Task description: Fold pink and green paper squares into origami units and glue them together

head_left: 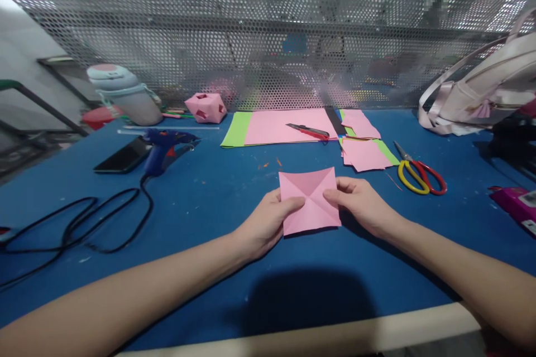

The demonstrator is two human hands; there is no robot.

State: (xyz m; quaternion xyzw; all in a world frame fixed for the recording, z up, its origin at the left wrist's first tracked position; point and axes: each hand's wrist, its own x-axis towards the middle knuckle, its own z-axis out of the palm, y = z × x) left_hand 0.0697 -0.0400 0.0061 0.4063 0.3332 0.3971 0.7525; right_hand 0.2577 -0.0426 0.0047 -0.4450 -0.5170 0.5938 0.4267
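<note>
Between my two hands is a square of pink paper (310,216), held just over the blue table. Diagonal creases cross at its middle, and its upper part dips inward. My left hand (270,220) grips the left side, its thumb lying across the front near the centre. On the right edge my right hand (360,201) pinches the paper, thumb in front and fingers behind. The fingers behind the sheet are partly hidden.
Pink and green paper sheets (285,122) lie at the back, a box cutter (310,132) on them. Cut squares (364,154) and scissors (419,173) are to the right. Leftward are a glue gun (159,150), its cord, a phone (123,156), a bottle (129,97) and a folded pink paper shape (206,107).
</note>
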